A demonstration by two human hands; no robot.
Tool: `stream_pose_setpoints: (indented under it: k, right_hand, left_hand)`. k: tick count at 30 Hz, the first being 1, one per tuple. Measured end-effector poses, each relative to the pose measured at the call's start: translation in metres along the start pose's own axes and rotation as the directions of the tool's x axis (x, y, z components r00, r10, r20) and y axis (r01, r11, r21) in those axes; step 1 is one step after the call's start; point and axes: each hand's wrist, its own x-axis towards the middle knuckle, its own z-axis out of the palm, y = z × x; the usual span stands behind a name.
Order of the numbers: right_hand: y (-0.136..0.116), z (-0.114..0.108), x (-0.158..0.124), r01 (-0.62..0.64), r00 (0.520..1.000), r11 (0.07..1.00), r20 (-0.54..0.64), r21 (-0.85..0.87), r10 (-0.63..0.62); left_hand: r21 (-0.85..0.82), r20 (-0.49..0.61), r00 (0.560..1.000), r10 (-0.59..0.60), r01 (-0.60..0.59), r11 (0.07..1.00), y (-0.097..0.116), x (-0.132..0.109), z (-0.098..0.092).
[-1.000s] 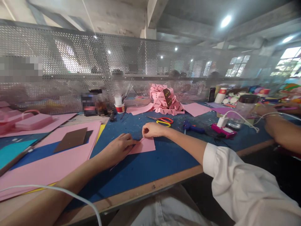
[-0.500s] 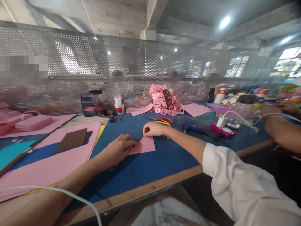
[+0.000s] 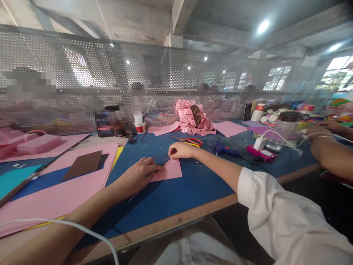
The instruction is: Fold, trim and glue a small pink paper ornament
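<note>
A small sheet of pink paper lies on the blue mat under both my hands. My left hand rests over the sheet's left part, thumb and forefinger closed at its upper edge. A thin, pale tip of something pokes out beneath this hand; its kind is hidden. At the upper corner, my right hand pinches the same edge, where a narrow raised fold or strip runs between the two hands. Just beyond the right hand lie scissors with red and yellow handles. A blue glue gun is further right.
A pink paper construction with dark dots stands at the back. Large pink sheets and a brown piece lie left. To the right are a magenta device, a clear jar, white cables and another person's arm.
My right hand has shifted very slightly right and down along the paper's edge. The left hand stays almost still on the sheet.
</note>
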Motion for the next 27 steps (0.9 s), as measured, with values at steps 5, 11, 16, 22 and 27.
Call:
stream_pose_setpoints:
  k: [5, 11, 16, 22, 27]
  right_hand:
    - [0.0021, -0.0012, 0.0001, -0.014, 1.0, 1.0, -0.005, 0.02, 0.014]
    - [0.0013, -0.0033, -0.0014, -0.046, 0.999, 0.999, -0.005, 0.019, 0.047]
    - [0.0016, -0.0041, -0.0018, -0.059, 0.998, 0.998, -0.003, 0.015, 0.059]
    - [0.0058, -0.0044, -0.0015, -0.086, 0.996, 0.996, -0.026, 0.009, 0.087]
    - [0.0106, -0.0038, 0.0001, -0.098, 0.995, 0.995, -0.03, 0.018, 0.098]
  left_hand:
    - [0.002, 0.012, 1.0, 0.004, -0.004, 1.0, -0.0013, -0.0003, 0.0001]
    - [0.007, 0.004, 1.0, 0.009, -0.009, 1.0, -0.0028, -0.0002, 0.0013]
    - [0.003, 0.01, 1.0, 0.015, -0.016, 1.0, -0.0031, -0.0006, 0.0018]
    - [-0.006, 0.004, 1.0, 0.006, -0.006, 1.0, -0.0008, -0.0004, -0.0006]
    - [0.001, 0.006, 1.0, -0.001, 0.001, 1.0, 0.001, 0.0005, -0.0016]
